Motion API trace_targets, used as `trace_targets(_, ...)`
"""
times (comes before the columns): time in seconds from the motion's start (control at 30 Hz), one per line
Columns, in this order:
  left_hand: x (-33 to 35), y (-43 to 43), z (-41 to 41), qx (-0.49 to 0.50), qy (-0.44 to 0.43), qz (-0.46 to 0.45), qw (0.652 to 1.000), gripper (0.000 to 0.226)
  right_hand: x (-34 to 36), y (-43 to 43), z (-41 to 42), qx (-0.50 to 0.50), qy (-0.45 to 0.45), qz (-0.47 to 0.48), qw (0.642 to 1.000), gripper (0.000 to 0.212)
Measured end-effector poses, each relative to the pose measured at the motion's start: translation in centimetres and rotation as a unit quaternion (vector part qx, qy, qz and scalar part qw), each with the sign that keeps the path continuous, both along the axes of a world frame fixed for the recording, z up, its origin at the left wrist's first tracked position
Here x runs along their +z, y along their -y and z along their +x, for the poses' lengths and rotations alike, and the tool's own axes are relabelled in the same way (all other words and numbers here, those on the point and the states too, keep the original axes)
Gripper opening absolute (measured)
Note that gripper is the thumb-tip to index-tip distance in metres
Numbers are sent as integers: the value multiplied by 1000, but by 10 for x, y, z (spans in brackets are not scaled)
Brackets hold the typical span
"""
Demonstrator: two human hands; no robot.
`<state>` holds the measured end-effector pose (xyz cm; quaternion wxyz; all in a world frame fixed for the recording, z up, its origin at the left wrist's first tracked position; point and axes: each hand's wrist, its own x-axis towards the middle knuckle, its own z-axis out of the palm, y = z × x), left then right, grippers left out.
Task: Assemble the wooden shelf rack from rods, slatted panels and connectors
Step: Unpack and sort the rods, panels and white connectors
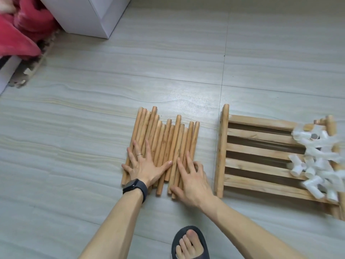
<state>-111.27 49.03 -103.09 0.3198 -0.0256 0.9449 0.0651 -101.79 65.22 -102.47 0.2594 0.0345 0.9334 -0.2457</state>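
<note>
Slatted panels (257, 157) at 3 o'clock of rods (168, 139), white connectors (317, 161) heaped on their right end. Left hand (144, 166), right hand (193, 179) both spread wide, palms down on rods.

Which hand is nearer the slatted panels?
Right. The right hand rests on the rods beside the slatted panels; the left hand lies flat on the rods farther left.

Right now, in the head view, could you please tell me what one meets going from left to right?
Red cloth → white box → wooden rods → slatted panels → white connectors.
</note>
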Motion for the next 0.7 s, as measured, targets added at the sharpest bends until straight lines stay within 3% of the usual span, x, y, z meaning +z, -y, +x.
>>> trace_targets(0.23, -3, 6, 7, -23, -9, -29, 999, 114, -12, 4, -1, 79, -2, 89, 993, 94)
trace_targets(0.43, 13, -5, -20, -7, 2, -38, 999, 112, 1, -8, -43, 91, 23, 20, 995, 94)
trace_targets(0.53, 23, -9, -24, -25, -4, -46, 999, 104, 17, -15, -46, 89, 30, -19, 995, 81)
trace_targets(0.7, 50, -36, -24, -92, -57, 2, 994, 74, 67, -53, -42, 73, -60, -31, 995, 58)
